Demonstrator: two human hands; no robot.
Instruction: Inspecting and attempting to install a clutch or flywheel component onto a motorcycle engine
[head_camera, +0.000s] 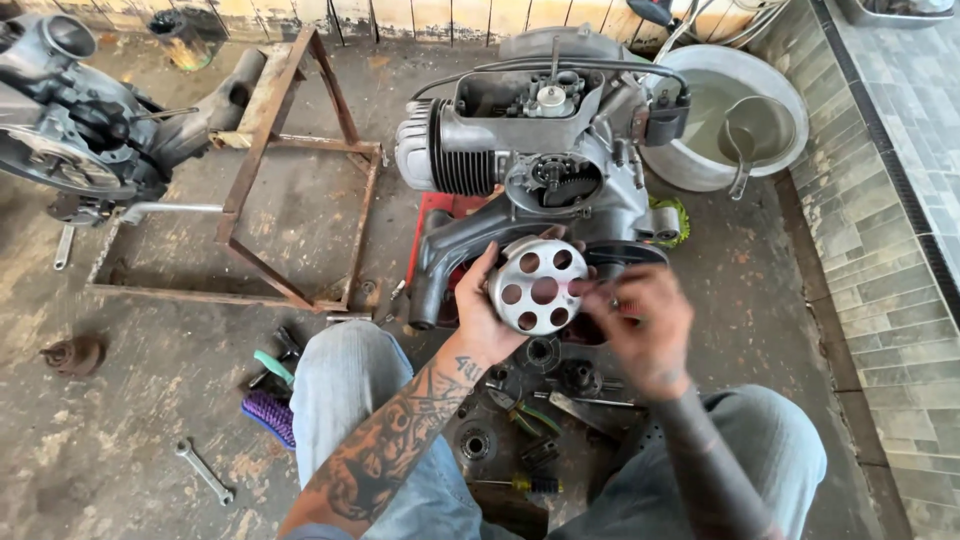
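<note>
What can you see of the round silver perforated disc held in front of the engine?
The round silver metal disc looks like bare cast or machined metal, drum-shaped with a shallow rim. Its face has a central hole ringed by six round holes and is tilted up toward the camera. The left hand grips its left edge; the blurred right hand touches its right side. It sits before the grey engine.

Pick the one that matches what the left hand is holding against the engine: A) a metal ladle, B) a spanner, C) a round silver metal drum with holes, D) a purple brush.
C: the left hand grips a round silver perforated drum at the engine.
</note>
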